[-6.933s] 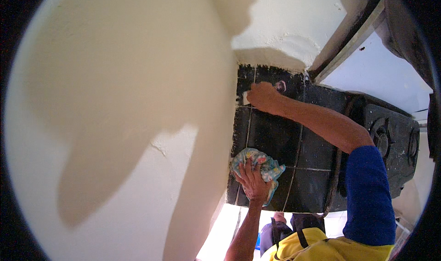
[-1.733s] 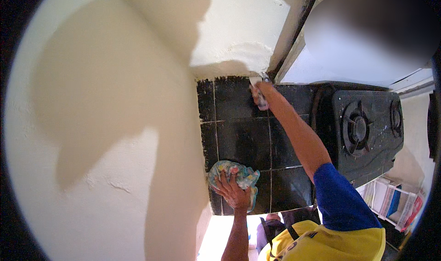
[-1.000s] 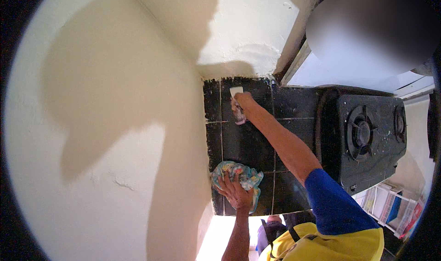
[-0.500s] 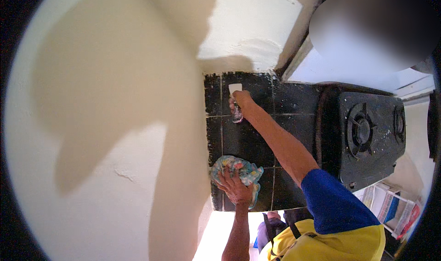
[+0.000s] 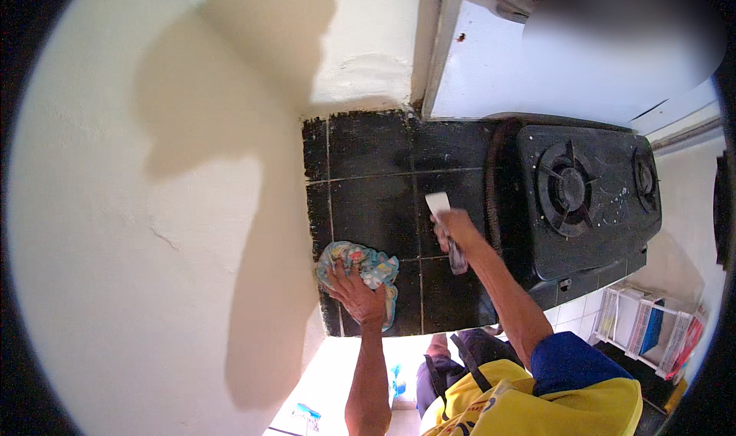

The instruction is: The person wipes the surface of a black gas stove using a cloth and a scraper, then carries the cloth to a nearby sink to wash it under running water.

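Note:
My left hand (image 5: pixel 358 294) lies with its fingers spread over a crumpled, pale blue patterned cloth (image 5: pixel 373 263), pressing it on the black tiled counter (image 5: pixel 372 210) near its left front corner. In my right hand (image 5: pixel 458 228) is a scraper, fingers wrapped round its handle (image 5: pixel 458 259). Its wide pale blade (image 5: pixel 438 202) points away from me, over the counter's right part, short of the stove. Whether the blade touches the tiles I cannot tell.
To the right stands a black two-burner gas stove (image 5: pixel 586 198), with a dark hose (image 5: pixel 493 183) along its near side. A cream wall (image 5: pixel 192 244) borders the counter's left. Behind is a white panel (image 5: pixel 491 75). A white wire rack (image 5: pixel 648 332) stands low at right.
My right hand has brought the scraper from the counter's far left back toward me and to the right. My left hand stays on the cloth. The view has shifted to the right.

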`<state>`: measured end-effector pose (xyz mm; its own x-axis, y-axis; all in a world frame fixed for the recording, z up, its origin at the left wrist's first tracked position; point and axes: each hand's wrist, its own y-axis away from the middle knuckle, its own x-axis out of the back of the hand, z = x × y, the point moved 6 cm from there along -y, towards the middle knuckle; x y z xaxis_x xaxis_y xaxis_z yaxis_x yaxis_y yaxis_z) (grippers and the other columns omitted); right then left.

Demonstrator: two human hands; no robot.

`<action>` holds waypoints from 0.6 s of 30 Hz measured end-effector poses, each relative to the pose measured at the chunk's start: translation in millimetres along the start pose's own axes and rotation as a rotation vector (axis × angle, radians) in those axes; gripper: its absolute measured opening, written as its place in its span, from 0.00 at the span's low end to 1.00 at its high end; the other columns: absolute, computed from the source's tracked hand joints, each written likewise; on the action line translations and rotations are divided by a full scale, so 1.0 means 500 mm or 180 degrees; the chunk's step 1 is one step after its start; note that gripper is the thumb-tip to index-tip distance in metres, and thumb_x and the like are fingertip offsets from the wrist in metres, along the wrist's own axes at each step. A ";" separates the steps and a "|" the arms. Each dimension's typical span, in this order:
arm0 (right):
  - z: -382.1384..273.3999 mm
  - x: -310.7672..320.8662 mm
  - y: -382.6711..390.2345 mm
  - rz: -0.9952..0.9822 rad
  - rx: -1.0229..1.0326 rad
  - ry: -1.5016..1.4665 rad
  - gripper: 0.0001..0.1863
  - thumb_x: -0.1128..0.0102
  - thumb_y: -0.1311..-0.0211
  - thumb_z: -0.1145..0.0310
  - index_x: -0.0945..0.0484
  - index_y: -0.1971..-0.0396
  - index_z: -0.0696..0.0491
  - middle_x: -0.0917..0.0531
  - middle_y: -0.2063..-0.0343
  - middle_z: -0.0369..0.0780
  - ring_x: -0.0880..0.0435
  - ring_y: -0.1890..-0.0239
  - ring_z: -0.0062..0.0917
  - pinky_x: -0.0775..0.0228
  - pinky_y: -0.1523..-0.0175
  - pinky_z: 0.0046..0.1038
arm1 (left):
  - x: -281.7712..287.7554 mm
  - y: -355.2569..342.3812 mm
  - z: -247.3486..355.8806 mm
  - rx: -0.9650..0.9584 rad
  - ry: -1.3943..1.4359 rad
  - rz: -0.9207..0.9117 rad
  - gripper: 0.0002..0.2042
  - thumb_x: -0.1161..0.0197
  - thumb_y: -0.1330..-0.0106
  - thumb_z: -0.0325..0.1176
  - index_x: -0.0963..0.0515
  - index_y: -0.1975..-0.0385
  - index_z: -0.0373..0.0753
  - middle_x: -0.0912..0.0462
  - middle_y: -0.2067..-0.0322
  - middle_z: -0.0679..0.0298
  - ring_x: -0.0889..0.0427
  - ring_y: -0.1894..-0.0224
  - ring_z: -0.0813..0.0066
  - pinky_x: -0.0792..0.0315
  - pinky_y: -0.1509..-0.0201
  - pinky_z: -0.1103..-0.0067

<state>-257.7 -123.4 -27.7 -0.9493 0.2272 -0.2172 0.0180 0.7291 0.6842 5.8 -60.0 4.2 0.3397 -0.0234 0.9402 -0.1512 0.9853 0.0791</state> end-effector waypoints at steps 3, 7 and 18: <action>-0.111 0.074 -0.119 0.0362 -0.0742 -0.0744 0.15 0.51 0.32 0.62 0.23 0.73 0.57 0.26 0.87 0.37 0.30 0.90 0.25 0.39 0.84 0.30 | -0.005 0.003 0.057 -0.0404 0.0006 0.0320 0.40 0.25 0.60 0.37 0.35 0.41 0.45 0.47 0.32 0.59 0.58 0.26 0.49 0.62 0.29 0.41; -0.070 0.047 -0.053 -0.0140 0.0153 0.0598 0.16 0.51 0.31 0.62 0.25 0.70 0.60 0.26 0.87 0.37 0.30 0.90 0.23 0.40 0.85 0.27 | 0.011 0.006 0.025 -0.0120 0.0074 0.0212 0.38 0.28 0.58 0.36 0.34 0.41 0.45 0.46 0.31 0.59 0.57 0.26 0.50 0.65 0.28 0.41; -0.164 0.030 -0.179 -0.0132 -0.0342 -0.0052 0.14 0.54 0.32 0.66 0.25 0.63 0.63 0.28 0.88 0.39 0.32 0.92 0.28 0.41 0.85 0.31 | 0.013 0.003 0.040 -0.0212 0.0108 0.0263 0.36 0.27 0.59 0.37 0.32 0.44 0.45 0.47 0.31 0.59 0.57 0.27 0.48 0.64 0.29 0.40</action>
<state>-299.1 -238.2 -35.2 -0.9433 0.2093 -0.2575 -0.0558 0.6648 0.7449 -10.8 -61.9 17.4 0.3601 0.0630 0.9308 -0.1182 0.9928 -0.0215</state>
